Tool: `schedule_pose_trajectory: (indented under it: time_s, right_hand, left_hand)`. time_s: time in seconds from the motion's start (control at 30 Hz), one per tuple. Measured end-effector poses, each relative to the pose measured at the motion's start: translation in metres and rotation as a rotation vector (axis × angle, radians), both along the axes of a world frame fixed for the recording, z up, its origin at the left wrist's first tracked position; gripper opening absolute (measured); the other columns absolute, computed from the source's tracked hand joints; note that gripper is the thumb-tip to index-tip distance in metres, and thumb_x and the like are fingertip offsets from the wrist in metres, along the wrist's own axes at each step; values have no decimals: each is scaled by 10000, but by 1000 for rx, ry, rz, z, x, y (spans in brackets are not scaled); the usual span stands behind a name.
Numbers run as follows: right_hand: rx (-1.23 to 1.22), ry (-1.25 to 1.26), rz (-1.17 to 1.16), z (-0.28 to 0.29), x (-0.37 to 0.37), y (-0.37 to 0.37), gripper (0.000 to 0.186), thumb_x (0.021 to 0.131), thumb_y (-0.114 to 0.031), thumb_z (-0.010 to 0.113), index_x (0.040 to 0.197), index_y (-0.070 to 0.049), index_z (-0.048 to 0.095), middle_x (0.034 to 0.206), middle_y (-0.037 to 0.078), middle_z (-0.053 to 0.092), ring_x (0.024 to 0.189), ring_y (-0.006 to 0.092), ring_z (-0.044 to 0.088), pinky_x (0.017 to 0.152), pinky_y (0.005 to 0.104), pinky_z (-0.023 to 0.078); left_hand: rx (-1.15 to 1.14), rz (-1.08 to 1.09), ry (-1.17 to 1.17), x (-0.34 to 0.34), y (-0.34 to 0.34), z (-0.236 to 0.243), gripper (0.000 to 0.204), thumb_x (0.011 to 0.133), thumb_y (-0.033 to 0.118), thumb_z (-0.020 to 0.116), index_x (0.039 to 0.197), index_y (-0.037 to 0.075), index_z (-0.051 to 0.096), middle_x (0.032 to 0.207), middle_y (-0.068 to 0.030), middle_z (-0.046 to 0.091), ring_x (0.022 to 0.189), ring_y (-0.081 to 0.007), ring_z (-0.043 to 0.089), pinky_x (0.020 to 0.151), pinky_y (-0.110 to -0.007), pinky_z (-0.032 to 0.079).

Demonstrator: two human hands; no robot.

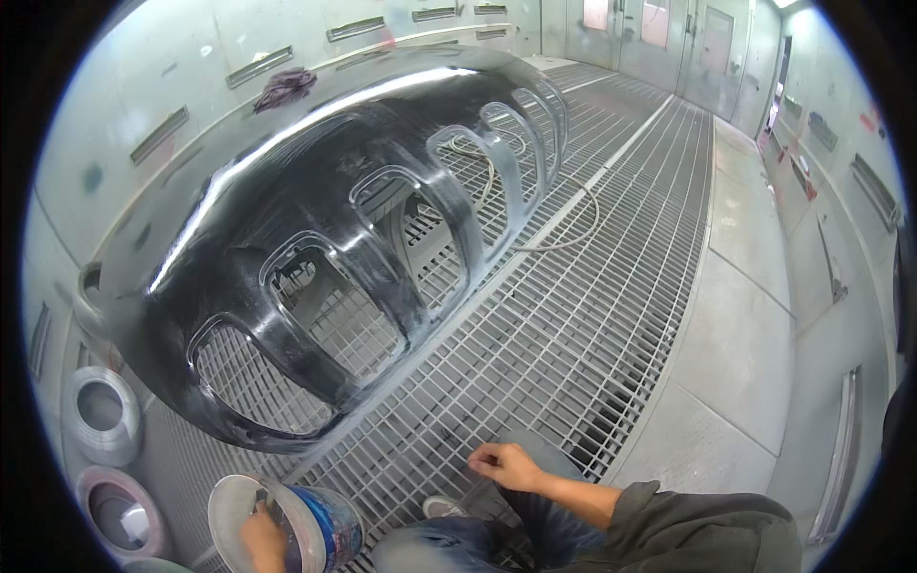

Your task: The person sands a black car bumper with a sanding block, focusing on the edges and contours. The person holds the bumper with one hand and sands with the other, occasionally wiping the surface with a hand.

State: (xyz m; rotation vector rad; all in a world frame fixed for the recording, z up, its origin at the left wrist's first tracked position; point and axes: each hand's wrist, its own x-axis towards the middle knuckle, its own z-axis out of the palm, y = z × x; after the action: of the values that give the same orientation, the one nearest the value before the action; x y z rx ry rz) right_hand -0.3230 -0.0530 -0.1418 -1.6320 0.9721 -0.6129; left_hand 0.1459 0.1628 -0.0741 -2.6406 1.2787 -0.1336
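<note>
My left hand (263, 539) reaches down into a white bucket (226, 498) with a blue printed band. Its fingers are closed around something greyish that I cannot make out inside the bucket. Over my raised knee, my right hand (506, 466) is loosely curled, thumb against fingers, with nothing visible in it. A large curved black shell (315, 181), shaped like a vehicle body panel, fills the left and middle. It has a row of rounded openings along its lower side, and pale dusty smears cover parts of its glossy surface.
A crumpled dark purple cloth (285, 88) lies on the shell's top. Metal floor grating (535, 353) runs underneath, with a pale hose (587, 224) looped across it. Two ring-shaped rolls (134, 411) (88, 506) stand at left. Pale walls enclose the space, with doors (659, 43) at the far end.
</note>
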Motion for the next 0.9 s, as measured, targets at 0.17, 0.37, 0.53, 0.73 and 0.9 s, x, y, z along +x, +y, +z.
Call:
schedule_pose_trajectory:
  time_s: [0.17,0.37,0.53,0.73,0.9]
  right_hand:
    - [97,-85,-132,-5,-39,3,176,954,-182,713,1069,-54,751,861,70,755,748,151,678,703,314,543]
    - [313,-322,-395,-24,-113,-5,191,992,-168,690,1033,14,730,843,51,727,771,127,670,715,296,539]
    - [805,-693,-477,12,-132,-55,668,1018,-582,554,1428,-56,524,1391,154,596,1190,265,627,999,426,524]
    - [926,-1381,-431,36,-124,-134,891,945,-805,423,1499,-109,474,1462,181,535,1322,362,529,1128,575,401]
    - [938,-1323,-638,10,-143,-201,805,940,-775,439,1412,-138,584,1382,186,603,1284,369,558,1133,583,392]
  left_hand:
    - [133,-55,-183,-71,-26,26,257,862,124,651,1107,45,637,838,-164,729,779,-358,741,701,-501,574]
    - [6,-475,118,-224,-142,60,351,824,-2,580,1170,21,632,945,-228,732,911,-420,718,791,-523,565]
    - [-283,-849,426,-353,-275,41,522,845,-52,520,1355,34,586,1246,-219,695,1159,-381,672,939,-472,560]
    - [-245,-1314,366,-446,-342,-1,549,893,89,625,1431,21,539,1464,-178,579,1365,-319,556,1126,-459,458]
    - [-221,-1417,982,-447,-406,-14,645,907,225,738,1460,-8,504,1525,-230,503,1480,-364,410,1253,-500,291]
